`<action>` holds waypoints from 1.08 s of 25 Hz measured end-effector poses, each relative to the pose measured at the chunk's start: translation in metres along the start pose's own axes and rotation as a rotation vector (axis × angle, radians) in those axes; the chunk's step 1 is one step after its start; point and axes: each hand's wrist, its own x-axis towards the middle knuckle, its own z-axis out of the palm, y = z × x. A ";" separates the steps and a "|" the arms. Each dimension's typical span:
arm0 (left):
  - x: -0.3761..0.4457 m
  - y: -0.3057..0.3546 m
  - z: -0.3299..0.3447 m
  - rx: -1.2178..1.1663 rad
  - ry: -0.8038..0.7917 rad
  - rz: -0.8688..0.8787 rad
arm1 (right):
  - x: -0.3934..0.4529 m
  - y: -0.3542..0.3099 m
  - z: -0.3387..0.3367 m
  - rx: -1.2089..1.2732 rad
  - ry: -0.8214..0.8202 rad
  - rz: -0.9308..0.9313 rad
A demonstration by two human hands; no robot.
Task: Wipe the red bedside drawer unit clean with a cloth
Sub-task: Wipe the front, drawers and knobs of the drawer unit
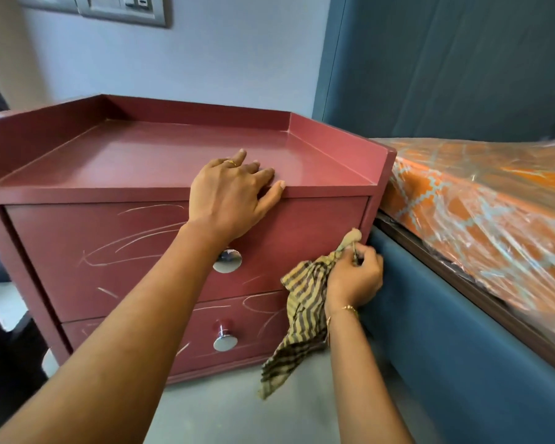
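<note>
The red bedside drawer unit (116, 238) stands on the floor with two scratched drawer fronts, each with a chrome knob. My left hand (231, 193) rests flat on the front edge of its top, fingers spread. My right hand (354, 277) pinches a striped yellow-and-dark cloth (302, 315) and presses a twisted tip of it against the right edge of the upper drawer front. Below my hand, the cloth's loose part hangs in front of the lower drawer.
A blue upholstered bed frame (446, 331) sits tight against the unit's right side, with a plastic-wrapped orange patterned mattress (494, 203) on it. A blue headboard (446, 65) rises behind. A switch panel (122, 8) is on the wall. Grey floor (231, 408) lies below.
</note>
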 end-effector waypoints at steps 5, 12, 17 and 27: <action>0.000 0.000 0.000 -0.001 -0.044 0.004 | -0.005 0.012 0.003 0.028 0.022 -0.007; -0.003 -0.006 0.001 0.005 0.046 0.090 | -0.002 0.024 -0.001 0.018 -0.058 0.116; -0.031 -0.007 0.002 0.070 0.089 0.517 | -0.062 0.001 0.004 0.062 -0.102 -0.204; -0.081 -0.024 0.017 0.285 -0.085 0.575 | -0.052 0.013 0.007 -0.022 -0.028 -0.072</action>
